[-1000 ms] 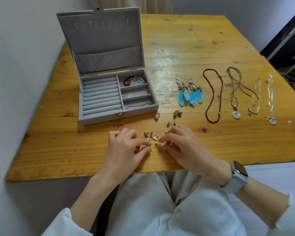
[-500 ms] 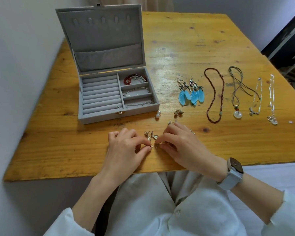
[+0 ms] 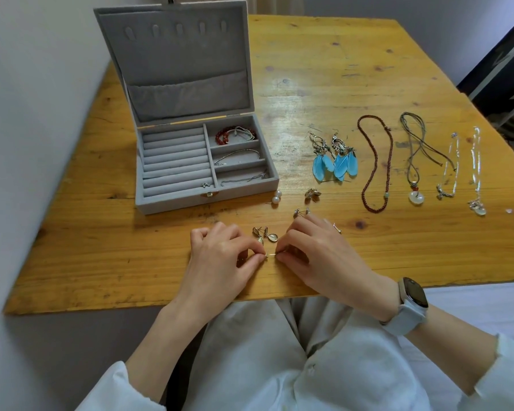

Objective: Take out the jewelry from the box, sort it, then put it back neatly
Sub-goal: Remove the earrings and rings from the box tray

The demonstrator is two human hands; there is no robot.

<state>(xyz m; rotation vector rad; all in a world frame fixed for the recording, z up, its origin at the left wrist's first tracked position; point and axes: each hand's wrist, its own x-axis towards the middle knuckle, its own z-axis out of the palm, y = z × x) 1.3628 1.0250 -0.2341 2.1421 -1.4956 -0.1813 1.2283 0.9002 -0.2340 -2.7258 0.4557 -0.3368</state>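
Observation:
The grey jewelry box [image 3: 172, 200] stands open at the table's left, with bracelets in its three right compartments and a small piece in the ring rolls. My left hand [image 3: 223, 256] and my right hand [image 3: 315, 253] meet near the front edge, both pinching a small stud earring [image 3: 270, 254] between fingertips. Drop earrings [image 3: 264, 234] lie just beyond my fingers. Blue feather earrings [image 3: 334, 161], a brown bead necklace [image 3: 376, 161], a cord pendant necklace [image 3: 414, 161] and two silver chains [image 3: 463, 170] lie in a row to the right.
A pearl earring [image 3: 276, 200], a gold leaf earring [image 3: 312, 194] and small studs [image 3: 300, 213] lie between the box and my hands on the wooden table [image 3: 339, 69]. A wall runs along the left. My right wrist wears a watch [image 3: 410, 301].
My right hand slid left and closed in on my left hand, so both fingertips now pinch the small stud. The view shifted slightly.

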